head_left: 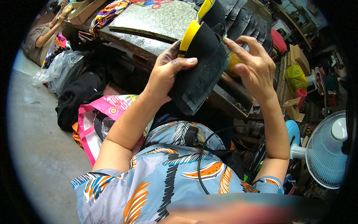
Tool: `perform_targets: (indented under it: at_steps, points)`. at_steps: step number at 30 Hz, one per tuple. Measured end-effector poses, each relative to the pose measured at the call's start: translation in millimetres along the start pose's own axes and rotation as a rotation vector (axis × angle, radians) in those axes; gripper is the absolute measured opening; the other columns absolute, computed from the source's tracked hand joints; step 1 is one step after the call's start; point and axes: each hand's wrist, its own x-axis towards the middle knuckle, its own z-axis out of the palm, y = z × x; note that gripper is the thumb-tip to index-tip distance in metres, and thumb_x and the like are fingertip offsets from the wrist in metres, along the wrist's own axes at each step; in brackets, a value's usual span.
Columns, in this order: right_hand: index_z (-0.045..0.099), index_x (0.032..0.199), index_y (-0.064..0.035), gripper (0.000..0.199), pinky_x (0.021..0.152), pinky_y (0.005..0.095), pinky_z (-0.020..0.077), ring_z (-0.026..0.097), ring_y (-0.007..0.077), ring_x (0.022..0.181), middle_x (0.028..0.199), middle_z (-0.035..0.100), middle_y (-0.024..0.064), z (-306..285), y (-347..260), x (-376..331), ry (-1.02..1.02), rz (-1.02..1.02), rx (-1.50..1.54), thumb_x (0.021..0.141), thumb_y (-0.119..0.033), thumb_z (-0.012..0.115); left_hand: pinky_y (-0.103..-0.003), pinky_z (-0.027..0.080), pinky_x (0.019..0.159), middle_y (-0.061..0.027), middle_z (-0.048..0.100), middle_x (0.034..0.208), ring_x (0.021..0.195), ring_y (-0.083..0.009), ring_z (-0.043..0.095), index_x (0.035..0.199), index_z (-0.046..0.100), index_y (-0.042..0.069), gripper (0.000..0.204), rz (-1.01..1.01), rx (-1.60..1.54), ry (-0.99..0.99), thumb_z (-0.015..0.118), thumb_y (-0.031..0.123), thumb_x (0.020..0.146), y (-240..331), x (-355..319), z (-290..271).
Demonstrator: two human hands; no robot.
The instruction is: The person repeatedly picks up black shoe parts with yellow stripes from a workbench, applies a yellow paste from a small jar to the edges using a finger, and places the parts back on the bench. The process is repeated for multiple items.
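A black shoe upper (205, 67), by its shape, with bright yellow lining (190, 35) along its top edge, is held up over the near side of the workbench. My left hand (166, 69) is closed on its left edge, thumb lying on the black face; dark smudges mark the fingers. At the upper right edge of the piece, the index fingertip of my right hand (257, 65) touches or nearly touches it. The right hand's other fingers are apart, and I see nothing held in them. Partly hidden behind that hand is an amber-yellow object (234, 61), its kind unclear.
Overlapping black pieces (251, 28) lie on the bench, right of a grey sheet-topped board (153, 22). A pink-edged bag (89, 130) and a clear plastic bag (65, 71) stand at left. A fan (326, 149) is at right. Another person (41, 37) sits far left.
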Motion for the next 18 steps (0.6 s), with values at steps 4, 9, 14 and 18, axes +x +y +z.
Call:
perform_targets:
  at_steps: [4,9,14,18]
  points:
    - [0.07,0.118,-0.0085,0.077,0.077,0.0273,0.0435,0.054,0.0132,0.088,0.111,0.057,0.0082,6.8,-7.9,-11.2,-0.051,0.283,0.747,0.098,-0.066,0.024,-0.031,0.059,0.08,-0.0148,0.067,0.106,0.089,-0.0194,0.07,0.125,0.053,-0.001,0.042,0.035,-0.047,-0.049,0.062,0.001,0.084,-2.4,2.7,-6.7]
    - [0.067,0.12,-0.0042,0.096,0.069,0.0228,0.0348,0.045,0.0106,0.078,0.115,0.053,0.006,2.9,-14.0,-19.9,-0.166,0.569,1.243,0.093,-0.075,0.009,-0.032,0.06,0.08,-0.0148,0.067,0.106,0.089,-0.0197,0.07,0.125,0.053,-0.001,0.04,0.021,-0.072,-0.03,0.061,0.0,0.085,-5.2,7.3,-11.0]
    - [0.055,0.135,-0.0074,0.099,0.069,0.0245,0.0354,0.046,0.0112,0.078,0.115,0.052,0.0041,1.3,-11.4,-14.3,-0.119,0.487,1.026,0.088,-0.08,0.007,-0.033,0.06,0.08,-0.0148,0.067,0.106,0.089,-0.0202,0.07,0.126,0.052,-0.001,0.041,0.018,-0.105,-0.074,0.061,0.0,0.086,-6.0,7.4,-6.4]
    - [0.047,0.144,-0.0089,0.096,0.065,0.0228,0.0339,0.044,0.0098,0.076,0.113,0.051,0.0043,6.6,-19.1,-16.1,-0.162,0.457,0.984,0.089,-0.079,0.011,-0.032,0.06,0.08,-0.0144,0.067,0.106,0.089,-0.0201,0.071,0.127,0.052,0.0,0.042,0.018,-0.086,-0.054,0.061,0.001,0.086,-7.8,6.9,-3.4]
